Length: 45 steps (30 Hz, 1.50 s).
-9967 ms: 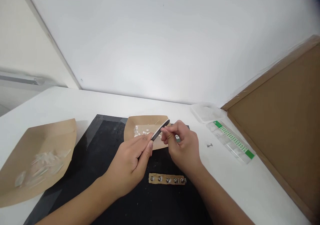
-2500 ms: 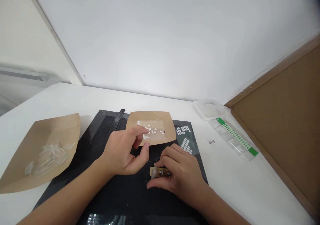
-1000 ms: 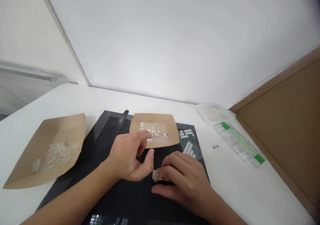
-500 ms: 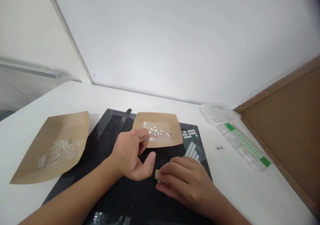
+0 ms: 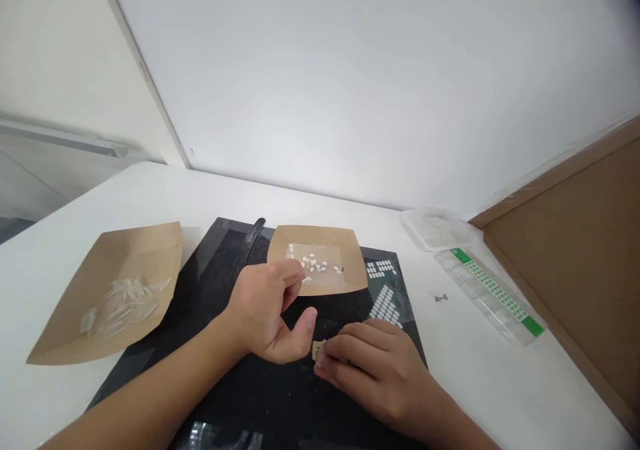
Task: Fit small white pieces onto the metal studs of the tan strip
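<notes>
My left hand (image 5: 267, 311) is over the black mat (image 5: 280, 397), its fingers curled and its thumb held apart; I see nothing between them. To its right, my right hand (image 5: 373, 367) pinches a small tan piece (image 5: 317, 349) low against the mat. The piece seems to have a clear part on it, mostly hidden by my fingertips. Just beyond my left hand lies a shallow brown paper tray (image 5: 356, 278) with several small white oval bits on a clear sheet. White oval stickers (image 5: 385, 305) on a green backing lie past my right hand.
A larger brown paper tray (image 5: 135, 240) on the left has several clear plastic pieces (image 5: 130, 297). A black tool (image 5: 249, 242) lies at the mat's back edge. On the right are small metal parts (image 5: 440, 298), a green-striped clear pouch (image 5: 493, 293), a clear container (image 5: 435, 229) and a cardboard box (image 5: 575, 237).
The fingertips of my right hand have shifted slightly on the tan piece, so more of it shows. My left hand has barely moved. The whole view has drifted a little.
</notes>
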### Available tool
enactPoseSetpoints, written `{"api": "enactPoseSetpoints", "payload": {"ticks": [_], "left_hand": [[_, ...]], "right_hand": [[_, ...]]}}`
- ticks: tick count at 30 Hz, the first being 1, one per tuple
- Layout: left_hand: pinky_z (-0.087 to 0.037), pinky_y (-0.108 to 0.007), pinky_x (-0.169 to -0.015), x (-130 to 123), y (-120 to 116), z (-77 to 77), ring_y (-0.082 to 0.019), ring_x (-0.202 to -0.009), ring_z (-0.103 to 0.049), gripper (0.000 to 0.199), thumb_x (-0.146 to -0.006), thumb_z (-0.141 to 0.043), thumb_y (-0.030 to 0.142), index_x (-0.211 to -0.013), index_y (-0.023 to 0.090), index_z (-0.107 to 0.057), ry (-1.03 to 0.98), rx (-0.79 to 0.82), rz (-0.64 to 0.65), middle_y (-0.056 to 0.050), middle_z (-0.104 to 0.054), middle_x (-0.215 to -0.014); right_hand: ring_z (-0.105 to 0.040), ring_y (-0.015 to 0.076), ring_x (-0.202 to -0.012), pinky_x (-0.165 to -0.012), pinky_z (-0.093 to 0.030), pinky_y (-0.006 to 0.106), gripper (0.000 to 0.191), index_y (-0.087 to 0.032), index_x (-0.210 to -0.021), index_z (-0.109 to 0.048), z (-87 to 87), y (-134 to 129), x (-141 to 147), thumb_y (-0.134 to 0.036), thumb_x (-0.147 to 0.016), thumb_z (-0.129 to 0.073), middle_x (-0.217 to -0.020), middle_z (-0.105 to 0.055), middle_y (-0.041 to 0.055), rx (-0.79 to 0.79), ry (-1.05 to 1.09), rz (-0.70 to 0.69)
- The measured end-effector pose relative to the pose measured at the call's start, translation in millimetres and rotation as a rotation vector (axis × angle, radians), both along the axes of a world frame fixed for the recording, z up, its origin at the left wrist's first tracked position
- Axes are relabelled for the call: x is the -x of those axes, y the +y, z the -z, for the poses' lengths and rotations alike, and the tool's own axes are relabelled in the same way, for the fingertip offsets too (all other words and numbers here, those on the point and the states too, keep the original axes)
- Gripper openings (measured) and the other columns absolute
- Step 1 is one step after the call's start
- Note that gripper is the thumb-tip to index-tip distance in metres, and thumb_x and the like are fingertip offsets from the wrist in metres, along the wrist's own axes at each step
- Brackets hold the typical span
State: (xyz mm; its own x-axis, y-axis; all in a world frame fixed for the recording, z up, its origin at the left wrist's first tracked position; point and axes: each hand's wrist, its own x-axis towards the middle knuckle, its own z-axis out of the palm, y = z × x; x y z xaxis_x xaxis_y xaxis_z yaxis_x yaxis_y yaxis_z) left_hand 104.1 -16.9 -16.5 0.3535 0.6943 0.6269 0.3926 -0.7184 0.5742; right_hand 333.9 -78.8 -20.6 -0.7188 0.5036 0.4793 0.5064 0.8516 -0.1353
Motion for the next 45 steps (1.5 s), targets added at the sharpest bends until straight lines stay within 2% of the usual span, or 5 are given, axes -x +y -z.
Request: {"api": "enactPoseSetpoints", "payload": {"ticks": [11, 19, 26, 35, 45], "left_hand": [[-0.017, -0.028, -0.046, 0, 0, 3.1, -0.010, -0.047, -0.024, 0.028, -0.075, -0.053, 0.030, -0.071, 0.025, -0.026, 0.004, -0.083, 0.009, 0.008, -0.025, -0.059], [-0.018, -0.026, -0.046, -2, -2, 4.0, -0.010, -0.047, -0.025, 0.029, -0.076, -0.053, 0.031, -0.071, 0.025, -0.026, 0.002, -0.077, 0.016, 0.008, -0.026, -0.058], [-0.017, -0.025, -0.047, -5, -4, 0.3, -0.010, -0.047, -0.025, 0.028, -0.076, -0.054, 0.029, -0.072, 0.025, -0.026, -0.022, -0.100, 0.040, 0.008, -0.027, -0.059], [-0.014, -0.027, -0.048, -7, -6, 13.5, -0.010, -0.048, -0.022, 0.030, -0.077, -0.054, 0.031, -0.072, 0.025, -0.025, -0.076, -0.087, 0.007, 0.008, -0.024, -0.060], [-0.016, -0.026, -0.046, -5, -4, 2.7, -0.009, -0.047, -0.023, 0.027, -0.077, -0.052, 0.030, -0.071, 0.026, -0.026, -0.007, -0.080, 0.017, 0.008, -0.025, -0.059]], "right_hand": [[-0.068, 0.0144, -0.074, -0.067, -0.046, 0.032, 0.025, -0.020, -0.080, -0.067, 2.2, -5, 3, -0.012, -0.104, -0.067, -0.078, -0.073, -0.0013, -0.021, -0.043, 0.037], [-0.058, 0.0138, -0.067, -0.062, -0.036, 0.034, 0.032, -0.020, -0.075, -0.060, 4.7, -5, 6, -0.015, -0.106, -0.063, -0.072, -0.063, -0.0025, -0.013, -0.080, 0.063], [-0.051, 0.0149, -0.066, -0.062, -0.031, 0.036, 0.031, -0.019, -0.075, -0.059, 2.8, -6, 11, -0.010, -0.105, -0.062, -0.071, -0.059, -0.0014, -0.051, -0.129, 0.037], [-0.049, 0.0164, -0.069, -0.063, -0.028, 0.038, 0.028, -0.019, -0.078, -0.059, 8.1, -6, 12, -0.012, -0.105, -0.060, -0.076, -0.060, 0.0002, -0.001, -0.171, 0.037], [-0.047, 0.0172, -0.071, -0.063, -0.034, 0.038, 0.027, -0.019, -0.077, -0.057, 9.7, -6, 11, -0.012, -0.103, -0.060, -0.077, -0.060, 0.0004, 0.033, -0.161, 0.050]]}}
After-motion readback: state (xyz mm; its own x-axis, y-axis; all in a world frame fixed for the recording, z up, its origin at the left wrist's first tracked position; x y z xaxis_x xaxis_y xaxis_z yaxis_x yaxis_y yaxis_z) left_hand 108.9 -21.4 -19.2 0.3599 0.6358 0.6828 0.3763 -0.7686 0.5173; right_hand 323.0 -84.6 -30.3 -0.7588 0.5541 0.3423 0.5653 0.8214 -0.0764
